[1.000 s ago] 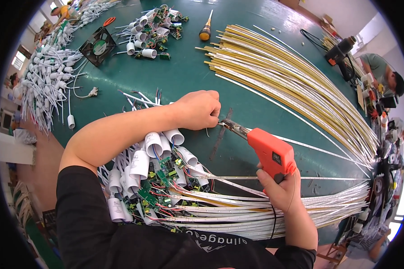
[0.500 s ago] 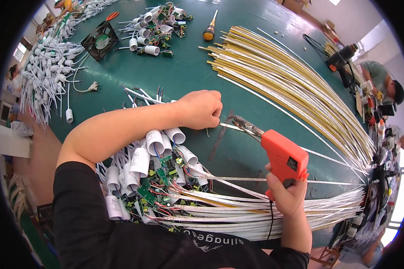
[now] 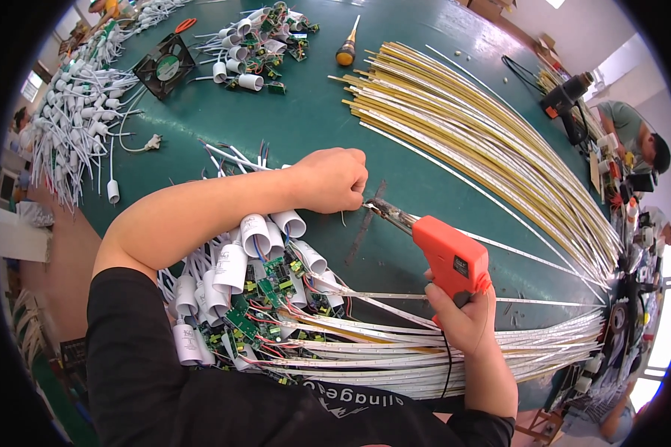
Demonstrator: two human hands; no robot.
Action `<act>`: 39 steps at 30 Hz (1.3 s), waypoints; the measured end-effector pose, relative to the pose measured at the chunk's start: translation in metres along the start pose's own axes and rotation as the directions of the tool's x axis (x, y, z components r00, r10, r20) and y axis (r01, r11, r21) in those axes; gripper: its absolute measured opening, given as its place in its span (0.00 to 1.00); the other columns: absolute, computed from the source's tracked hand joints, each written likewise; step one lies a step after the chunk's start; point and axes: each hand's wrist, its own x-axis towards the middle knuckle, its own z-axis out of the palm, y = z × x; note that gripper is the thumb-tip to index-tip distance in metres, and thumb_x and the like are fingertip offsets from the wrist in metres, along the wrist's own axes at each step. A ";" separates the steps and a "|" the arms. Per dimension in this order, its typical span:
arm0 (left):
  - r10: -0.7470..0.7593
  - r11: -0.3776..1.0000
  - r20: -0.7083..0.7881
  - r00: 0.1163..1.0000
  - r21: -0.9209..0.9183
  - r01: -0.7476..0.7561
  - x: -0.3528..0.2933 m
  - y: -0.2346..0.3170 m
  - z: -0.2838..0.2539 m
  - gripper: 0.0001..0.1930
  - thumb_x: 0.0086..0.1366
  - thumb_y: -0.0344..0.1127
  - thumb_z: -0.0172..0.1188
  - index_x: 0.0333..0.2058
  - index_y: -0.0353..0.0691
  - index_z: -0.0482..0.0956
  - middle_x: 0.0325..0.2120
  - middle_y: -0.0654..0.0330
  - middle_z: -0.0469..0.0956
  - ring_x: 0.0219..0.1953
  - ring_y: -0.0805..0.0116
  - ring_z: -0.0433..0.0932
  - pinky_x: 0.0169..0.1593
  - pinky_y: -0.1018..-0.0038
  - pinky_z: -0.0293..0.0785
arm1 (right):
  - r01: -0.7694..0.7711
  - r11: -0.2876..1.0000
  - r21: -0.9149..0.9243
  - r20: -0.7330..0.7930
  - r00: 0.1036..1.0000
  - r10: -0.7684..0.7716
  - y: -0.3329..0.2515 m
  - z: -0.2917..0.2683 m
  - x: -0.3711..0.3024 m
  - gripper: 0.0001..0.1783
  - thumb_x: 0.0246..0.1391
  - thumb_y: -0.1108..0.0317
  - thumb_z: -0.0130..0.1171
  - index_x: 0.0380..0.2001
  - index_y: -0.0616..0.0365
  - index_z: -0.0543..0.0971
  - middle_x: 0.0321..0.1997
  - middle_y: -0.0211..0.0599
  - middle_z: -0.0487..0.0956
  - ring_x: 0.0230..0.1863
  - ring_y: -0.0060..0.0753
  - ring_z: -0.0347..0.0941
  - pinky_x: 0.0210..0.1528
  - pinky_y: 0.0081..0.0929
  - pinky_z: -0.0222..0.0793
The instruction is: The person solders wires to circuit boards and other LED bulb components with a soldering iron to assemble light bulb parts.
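My left hand [image 3: 334,181] is closed in a pinch at the end of a white LED strip [image 3: 492,242]. A thin wire [image 3: 343,218] hangs out below the fingers; the rest of what they hold is hidden. My right hand [image 3: 466,316] grips an orange-red soldering gun [image 3: 449,255], its dark tip at the strip's end beside the left fingertips. Under my left forearm lie white lamp bases [image 3: 232,267] with green circuit boards [image 3: 243,319] and thin coloured wires. Several wired LED strips [image 3: 425,356] run rightward from these boards.
A bundle of yellow and white strips [image 3: 470,127] covers the far right. At the back are a screwdriver [image 3: 346,52], a black fan [image 3: 165,68] and more lamp bases with boards [image 3: 250,82]. White corded sockets [image 3: 89,119] pile up left. A heat gun [image 3: 566,95] stands right; people work beyond.
My right hand has moved left with the soldering gun, bringing its tip up to the strip's end by my left fingertips. My left hand has barely shifted.
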 end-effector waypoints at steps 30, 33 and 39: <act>0.001 1.000 0.029 1.000 -0.004 -0.001 0.003 0.001 -0.001 0.06 0.51 0.34 0.60 0.20 0.38 0.76 0.32 0.56 0.73 0.37 0.56 0.73 0.40 0.65 0.71 | 0.006 0.993 0.120 -0.011 1.000 -0.004 0.001 -0.015 -0.008 0.28 0.49 0.73 0.61 0.55 0.64 0.68 0.48 0.42 0.78 0.50 0.31 0.73 0.55 0.31 0.65; -0.001 1.000 0.026 1.000 -0.004 0.002 0.002 0.000 0.000 0.06 0.51 0.34 0.60 0.20 0.38 0.76 0.32 0.56 0.73 0.37 0.56 0.73 0.40 0.66 0.70 | 0.016 0.996 0.091 -0.011 1.000 -0.015 -0.003 -0.016 -0.007 0.28 0.49 0.74 0.59 0.55 0.64 0.68 0.48 0.42 0.78 0.50 0.30 0.73 0.55 0.31 0.65; -0.019 1.000 0.031 0.999 -0.016 0.019 0.002 0.002 -0.003 0.07 0.51 0.34 0.59 0.19 0.38 0.76 0.31 0.57 0.73 0.37 0.57 0.73 0.40 0.67 0.70 | 0.009 0.999 0.034 0.005 1.000 -0.010 0.001 -0.016 -0.007 0.28 0.48 0.75 0.59 0.55 0.64 0.68 0.47 0.41 0.78 0.50 0.29 0.73 0.54 0.29 0.66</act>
